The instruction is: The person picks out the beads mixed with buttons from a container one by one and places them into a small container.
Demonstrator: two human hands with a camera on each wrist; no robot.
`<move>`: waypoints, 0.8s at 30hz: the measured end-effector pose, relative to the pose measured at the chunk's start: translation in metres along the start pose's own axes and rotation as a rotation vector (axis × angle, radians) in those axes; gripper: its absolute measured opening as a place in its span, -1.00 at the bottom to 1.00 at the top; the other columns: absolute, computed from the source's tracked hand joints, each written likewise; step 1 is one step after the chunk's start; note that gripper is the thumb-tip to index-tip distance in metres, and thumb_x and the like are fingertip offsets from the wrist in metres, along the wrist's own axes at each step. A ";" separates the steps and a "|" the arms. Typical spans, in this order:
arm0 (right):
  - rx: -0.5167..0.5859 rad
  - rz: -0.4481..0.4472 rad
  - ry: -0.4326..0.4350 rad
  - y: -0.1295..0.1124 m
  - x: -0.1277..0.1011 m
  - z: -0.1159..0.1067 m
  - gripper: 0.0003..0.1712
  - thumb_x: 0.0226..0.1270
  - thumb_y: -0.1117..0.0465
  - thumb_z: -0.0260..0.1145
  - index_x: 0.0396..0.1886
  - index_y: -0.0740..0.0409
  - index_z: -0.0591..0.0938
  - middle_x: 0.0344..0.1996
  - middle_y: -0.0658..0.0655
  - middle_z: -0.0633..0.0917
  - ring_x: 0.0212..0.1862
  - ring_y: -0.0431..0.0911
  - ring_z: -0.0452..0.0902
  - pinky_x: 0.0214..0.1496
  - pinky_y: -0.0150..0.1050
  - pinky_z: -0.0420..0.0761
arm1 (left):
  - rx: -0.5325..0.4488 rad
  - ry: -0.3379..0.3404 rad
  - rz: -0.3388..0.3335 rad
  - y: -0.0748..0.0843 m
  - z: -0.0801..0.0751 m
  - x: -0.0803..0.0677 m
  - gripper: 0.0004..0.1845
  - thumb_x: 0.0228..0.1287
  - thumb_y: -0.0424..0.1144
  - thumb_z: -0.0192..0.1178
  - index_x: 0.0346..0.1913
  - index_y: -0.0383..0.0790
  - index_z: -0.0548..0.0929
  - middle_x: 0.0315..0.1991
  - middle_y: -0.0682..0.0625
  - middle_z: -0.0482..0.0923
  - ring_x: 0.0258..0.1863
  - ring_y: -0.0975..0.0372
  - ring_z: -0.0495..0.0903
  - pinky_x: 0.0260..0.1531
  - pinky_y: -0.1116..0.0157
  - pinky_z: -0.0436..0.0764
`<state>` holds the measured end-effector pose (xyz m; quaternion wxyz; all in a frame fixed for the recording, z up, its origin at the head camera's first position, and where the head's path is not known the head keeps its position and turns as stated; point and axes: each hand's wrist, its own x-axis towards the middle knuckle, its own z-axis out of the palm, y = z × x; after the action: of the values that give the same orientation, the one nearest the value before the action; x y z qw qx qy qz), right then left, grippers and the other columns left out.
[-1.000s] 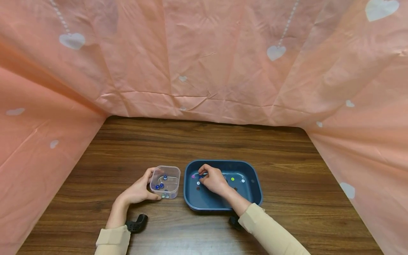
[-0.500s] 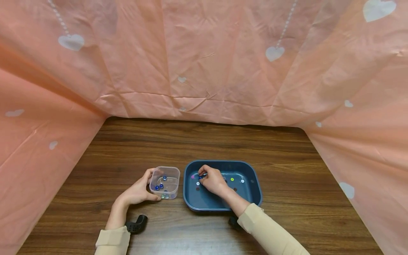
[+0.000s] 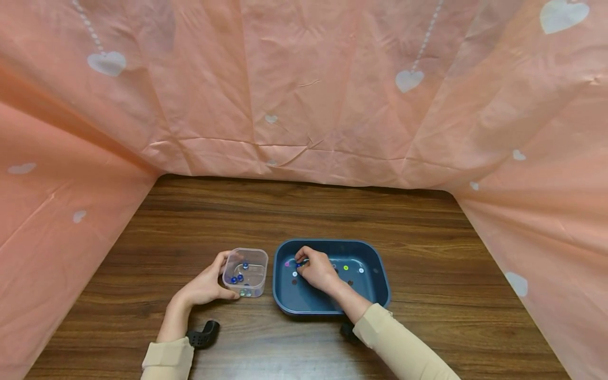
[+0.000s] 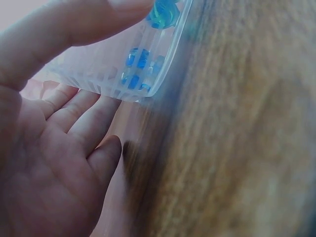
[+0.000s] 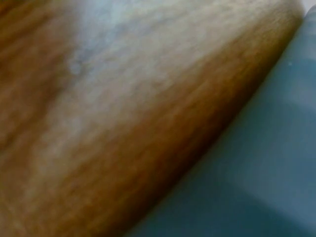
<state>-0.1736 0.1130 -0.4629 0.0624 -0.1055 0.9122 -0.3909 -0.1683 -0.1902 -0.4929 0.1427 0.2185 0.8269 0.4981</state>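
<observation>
My left hand (image 3: 205, 285) holds a clear square plastic container (image 3: 259, 275), thumb at the front and fingers round its left and back. Several blue marbles (image 3: 239, 277) and some greenish ones lie inside; the left wrist view shows marbles (image 4: 137, 58) through the wall, beside the thumb (image 4: 69, 32). Inside the dark blue tray (image 3: 309, 302), my right hand (image 3: 319, 270) pinches a blue marble (image 3: 298, 265) near the left end; the fingertips partly hide it. The right wrist view shows the outer side of the tray (image 5: 266, 168) but not the hand.
Small button-like discs lie scattered in the tray: pink (image 3: 287, 264), white (image 3: 295, 274), yellow (image 3: 345, 267), another white (image 3: 361, 271) and dark brown (image 3: 294, 282). A wood-grain table (image 3: 304, 211) carries everything. Pink curtain (image 3: 304, 105) with hearts encloses the back and sides.
The right fingertips have shifted very slightly at the blue marble, which shows a little more clearly between them. The left hand and container have stayed put.
</observation>
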 end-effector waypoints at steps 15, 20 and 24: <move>0.014 0.013 0.011 0.000 -0.001 -0.002 -0.80 0.19 0.43 0.33 -0.19 0.20 0.62 -0.25 0.10 0.70 -0.33 -0.16 0.58 -0.20 -0.21 0.55 | 0.000 0.003 -0.003 0.000 0.000 0.000 -0.07 -0.11 -0.31 0.55 0.30 -0.21 0.18 0.22 -0.30 0.43 0.24 -0.12 0.39 0.16 -0.05 0.28; 0.018 0.007 0.013 0.000 -0.001 -0.003 -0.80 0.19 0.42 0.33 -0.18 0.20 0.62 -0.24 0.10 0.70 -0.32 -0.16 0.58 -0.20 -0.20 0.55 | -0.001 0.004 -0.004 0.001 0.000 0.000 -0.07 -0.12 -0.31 0.55 0.30 -0.22 0.18 0.23 -0.30 0.43 0.25 -0.12 0.38 0.16 -0.05 0.27; 0.031 0.002 0.019 -0.001 -0.002 -0.004 -0.80 0.18 0.43 0.32 -0.18 0.22 0.62 -0.24 0.12 0.71 -0.33 -0.16 0.58 -0.21 -0.21 0.55 | -0.001 0.005 -0.013 0.002 0.000 0.000 -0.07 -0.12 -0.31 0.55 0.30 -0.22 0.18 0.22 -0.30 0.45 0.25 -0.12 0.39 0.16 -0.08 0.26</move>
<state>-0.1728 0.1159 -0.4595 0.0557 -0.0998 0.9067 -0.4061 -0.1684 -0.1897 -0.4912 0.1437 0.2118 0.8284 0.4983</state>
